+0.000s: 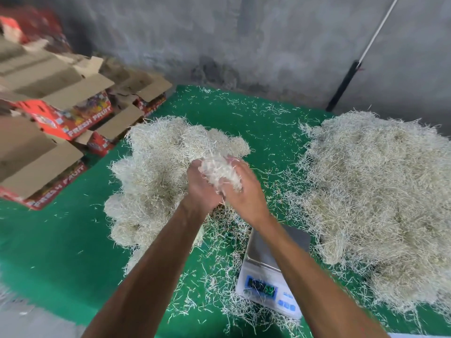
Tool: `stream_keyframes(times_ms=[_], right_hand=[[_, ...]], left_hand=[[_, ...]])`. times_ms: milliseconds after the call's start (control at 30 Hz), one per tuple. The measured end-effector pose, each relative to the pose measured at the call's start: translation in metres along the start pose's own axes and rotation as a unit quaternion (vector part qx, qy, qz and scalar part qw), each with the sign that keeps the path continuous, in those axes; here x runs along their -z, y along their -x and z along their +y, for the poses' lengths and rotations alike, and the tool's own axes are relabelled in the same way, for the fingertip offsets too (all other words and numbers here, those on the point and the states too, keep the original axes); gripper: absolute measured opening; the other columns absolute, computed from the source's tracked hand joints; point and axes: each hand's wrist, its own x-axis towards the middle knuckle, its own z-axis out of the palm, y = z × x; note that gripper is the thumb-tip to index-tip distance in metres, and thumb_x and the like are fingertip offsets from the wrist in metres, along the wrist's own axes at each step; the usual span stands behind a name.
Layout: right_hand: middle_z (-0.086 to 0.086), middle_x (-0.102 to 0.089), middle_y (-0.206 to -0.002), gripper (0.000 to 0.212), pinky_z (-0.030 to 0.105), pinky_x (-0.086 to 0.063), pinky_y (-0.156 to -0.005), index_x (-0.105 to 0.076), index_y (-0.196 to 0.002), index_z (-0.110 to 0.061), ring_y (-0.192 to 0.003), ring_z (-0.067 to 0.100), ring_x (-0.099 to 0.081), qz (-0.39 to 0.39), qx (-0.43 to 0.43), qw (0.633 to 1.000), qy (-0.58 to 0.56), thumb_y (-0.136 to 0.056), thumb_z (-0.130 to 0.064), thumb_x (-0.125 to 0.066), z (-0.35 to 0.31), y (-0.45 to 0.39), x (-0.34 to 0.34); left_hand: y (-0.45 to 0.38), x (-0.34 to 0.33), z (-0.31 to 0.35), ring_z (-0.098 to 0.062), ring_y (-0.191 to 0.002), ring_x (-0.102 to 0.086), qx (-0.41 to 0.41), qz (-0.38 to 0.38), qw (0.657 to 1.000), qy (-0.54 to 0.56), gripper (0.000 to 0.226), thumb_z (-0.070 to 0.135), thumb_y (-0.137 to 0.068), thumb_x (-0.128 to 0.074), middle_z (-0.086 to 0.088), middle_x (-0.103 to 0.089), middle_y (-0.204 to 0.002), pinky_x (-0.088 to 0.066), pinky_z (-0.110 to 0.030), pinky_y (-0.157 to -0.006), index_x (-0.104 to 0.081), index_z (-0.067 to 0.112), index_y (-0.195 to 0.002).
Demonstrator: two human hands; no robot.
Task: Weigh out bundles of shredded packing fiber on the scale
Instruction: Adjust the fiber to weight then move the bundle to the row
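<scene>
Both hands cup one pale bundle of shredded fiber [220, 173] in the air, above the near edge of the left heap. My left hand [201, 187] grips it from the left and my right hand [244, 189] grips it from the right. A white digital scale [272, 272] with a bare steel platter and a lit display sits below my right forearm. A heap of rounded fiber bundles [161, 172] lies to the left. A large loose fiber pile [378, 198] lies to the right.
Green matting [61, 252] covers the floor, scattered with stray strands. Flattened and stacked "FRESH FRUIT" cartons [56, 113] fill the left side. A grey concrete wall [244, 40] stands behind, with a black pole [344, 86] leaning at the right.
</scene>
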Motion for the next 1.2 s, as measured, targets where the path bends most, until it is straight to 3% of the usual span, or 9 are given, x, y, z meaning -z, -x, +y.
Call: stream_keyframes(times_ms=[67,167,300,500,600,733,900,1067,1200], right_hand=[[-0.012,-0.053,-0.148,0.042,0.044,-0.036,-0.121,-0.059,-0.137,-0.023,-0.137,-0.003,-0.044,-0.013,0.038,0.998,-0.045,-0.097,-0.038,-0.056,-0.016,-0.003,-0.019],[-0.009,-0.064,-0.128,0.037,0.041,-0.049,-0.107,-0.062,-0.125,-0.021,-0.116,-0.005,-0.057,0.009,-0.003,0.998,-0.062,-0.101,-0.047,-0.052,-0.023,-0.024,-0.017],[-0.006,-0.046,-0.156,0.047,0.042,-0.039,-0.119,-0.045,-0.150,-0.026,-0.139,0.001,-0.043,-0.067,0.010,0.996,-0.057,-0.103,-0.030,-0.050,-0.014,-0.023,-0.024],[-0.016,-0.056,-0.137,0.029,0.048,-0.037,-0.117,-0.062,-0.122,-0.027,-0.138,0.013,-0.047,-0.078,0.113,0.984,-0.114,-0.105,-0.024,-0.039,-0.047,-0.061,-0.082],[-0.014,-0.050,-0.144,0.044,0.041,-0.041,-0.114,-0.048,-0.142,-0.029,-0.134,0.005,-0.048,-0.079,0.114,0.990,-0.027,-0.106,-0.054,-0.047,-0.043,-0.092,-0.084],[-0.008,-0.041,-0.154,0.058,0.039,-0.041,-0.114,-0.033,-0.149,-0.035,-0.132,0.000,-0.041,-0.200,0.088,0.975,0.041,-0.099,-0.044,-0.061,-0.042,-0.137,-0.092],[-0.008,-0.047,-0.142,0.056,0.027,-0.047,-0.096,-0.037,-0.150,-0.026,-0.123,0.009,-0.050,0.053,0.127,0.987,0.081,-0.102,-0.050,-0.053,-0.065,-0.223,-0.091],[0.008,-0.030,-0.166,0.069,0.053,-0.039,-0.116,-0.050,-0.147,-0.026,-0.143,0.032,-0.045,-0.142,-0.042,0.948,0.283,-0.098,-0.074,-0.040,-0.037,-0.229,-0.105],[0.009,-0.061,-0.136,0.072,0.036,-0.048,-0.098,-0.063,-0.133,-0.015,-0.123,0.022,-0.060,-0.040,-0.059,0.990,0.119,-0.107,-0.064,-0.017,-0.029,-0.211,-0.088]], left_hand=[[-0.004,0.016,-0.011,0.003,-0.063,-0.068,0.027,0.003,0.999,-0.020,0.033,0.018,-0.110,-0.030,0.004,-0.066,-0.079,-0.053,-0.013,-0.059,-0.050,0.024,-0.086],[0.009,0.020,-0.012,-0.025,-0.105,-0.064,0.038,-0.091,0.988,-0.121,0.019,0.019,-0.103,-0.046,-0.012,-0.063,-0.100,-0.045,-0.034,-0.106,-0.061,0.011,-0.097],[0.002,0.031,0.041,-0.024,-0.079,-0.063,0.047,-0.023,0.996,0.068,0.036,0.031,-0.106,-0.036,-0.009,-0.062,-0.084,-0.058,-0.033,-0.071,-0.062,0.010,-0.094],[-0.016,0.065,0.043,-0.035,-0.126,-0.052,0.087,0.031,0.986,0.142,0.050,0.043,-0.109,-0.023,-0.010,-0.065,-0.115,-0.054,-0.034,-0.088,-0.051,0.010,-0.134],[-0.039,0.079,0.081,-0.034,-0.130,-0.046,0.098,0.018,0.974,0.206,0.065,0.061,-0.102,-0.028,-0.018,-0.053,-0.132,-0.044,-0.053,-0.106,-0.044,0.010,-0.138],[-0.069,0.109,0.108,-0.045,-0.137,-0.040,0.090,-0.039,0.978,0.185,0.099,0.073,-0.093,-0.038,-0.033,-0.021,-0.156,-0.036,-0.058,-0.112,-0.007,0.004,-0.157],[-0.095,0.140,0.116,-0.041,-0.142,-0.035,-0.045,0.028,0.981,0.184,0.063,0.048,-0.103,-0.035,-0.024,-0.032,-0.156,-0.039,-0.065,-0.107,-0.033,0.008,-0.152],[-0.102,0.153,0.114,-0.033,-0.131,-0.046,-0.091,0.063,0.987,0.116,0.045,0.030,-0.103,-0.040,-0.016,-0.040,-0.150,-0.049,-0.054,-0.102,-0.039,0.015,-0.145],[-0.098,0.146,0.112,-0.024,-0.116,-0.058,-0.108,0.114,0.983,0.094,0.026,0.022,-0.103,-0.041,-0.005,-0.054,-0.131,-0.058,-0.047,-0.091,-0.053,0.024,-0.127]])
